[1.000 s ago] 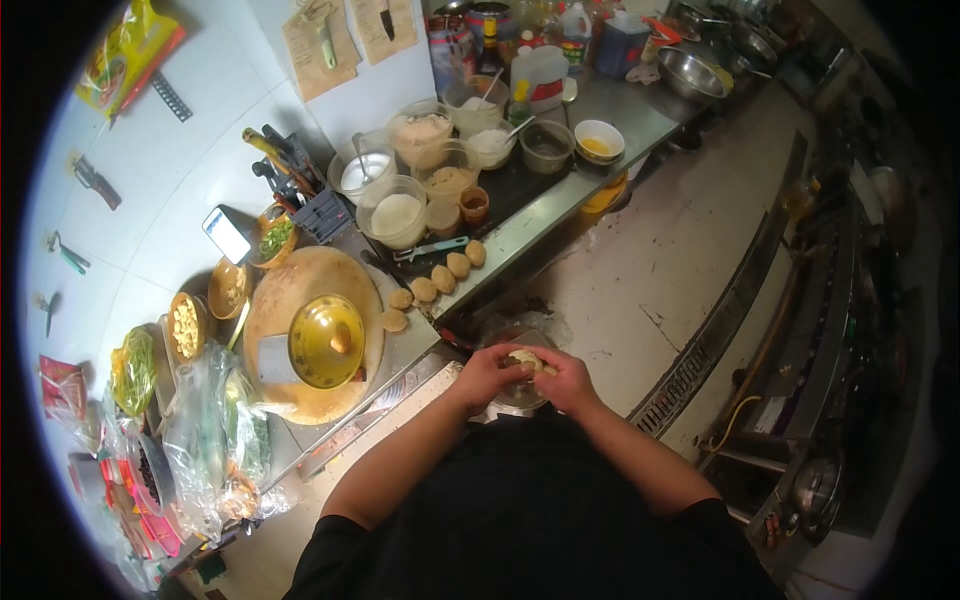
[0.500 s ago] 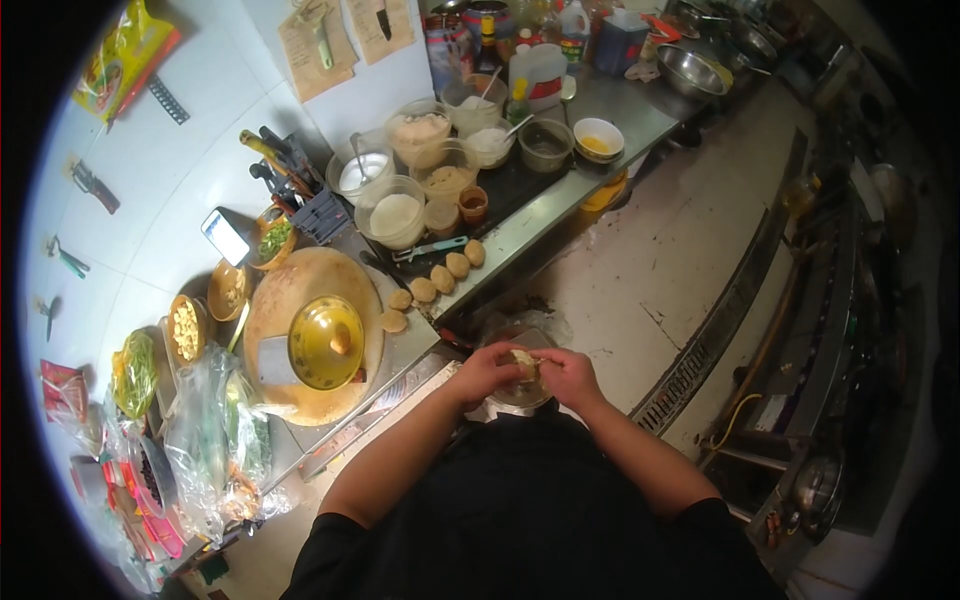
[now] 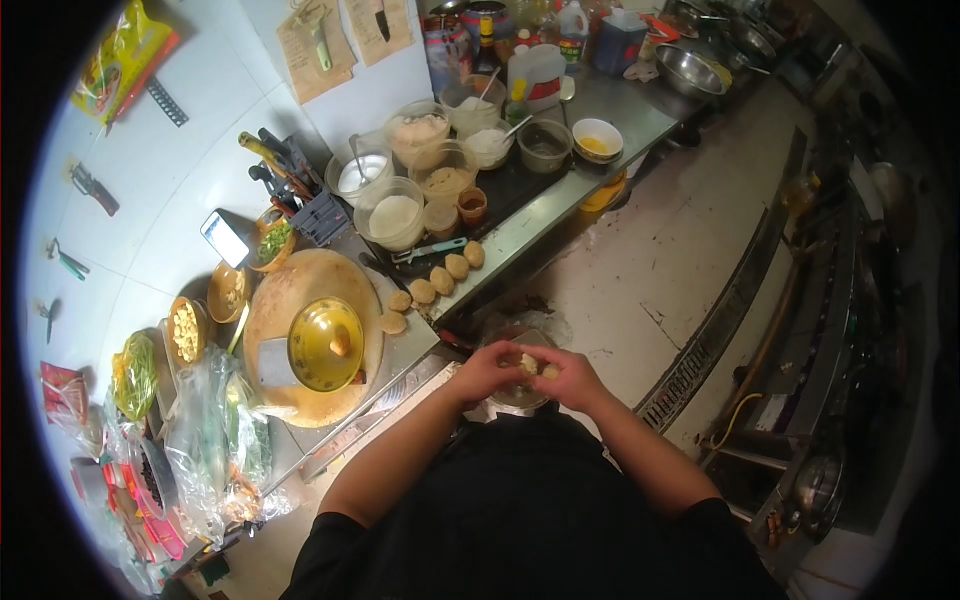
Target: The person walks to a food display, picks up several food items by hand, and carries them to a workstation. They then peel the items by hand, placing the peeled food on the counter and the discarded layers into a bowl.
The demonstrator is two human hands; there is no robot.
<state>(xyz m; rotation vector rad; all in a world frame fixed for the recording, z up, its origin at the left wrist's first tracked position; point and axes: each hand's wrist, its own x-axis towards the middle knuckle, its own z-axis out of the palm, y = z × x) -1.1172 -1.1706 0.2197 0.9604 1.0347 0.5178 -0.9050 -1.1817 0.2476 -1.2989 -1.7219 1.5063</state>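
My left hand [image 3: 489, 373] and my right hand [image 3: 573, 378] meet low in front of my body, fingers bent around a pale yellowish piece of food [image 3: 528, 364]. Its kind I cannot tell. Another pale bit [image 3: 551, 371] shows by the right fingers. Beneath the hands is a round bin [image 3: 518, 395] with clear plastic about its rim. Several brown oval pieces like small potatoes [image 3: 441, 280] lie in a row along the counter edge, near a teal-handled peeler [image 3: 430, 250]. On the round wooden board [image 3: 268, 290], a yellow glass dish [image 3: 308, 365] holds one tan lump [image 3: 340, 345].
A cleaver blade [image 3: 275, 362] lies partly under the dish. Plastic tubs of seasonings [image 3: 392, 215] crowd the counter, with a knife rack [image 3: 320, 217] and a phone [image 3: 225, 238] nearby. Bagged vegetables [image 3: 215, 430] sit at left. A stove [image 3: 800, 380] runs along the right.
My right hand has shifted slightly, its fingers now reaching over toward the left ones. The pale piece has turned between them, and another pale bit shows by the right fingers.
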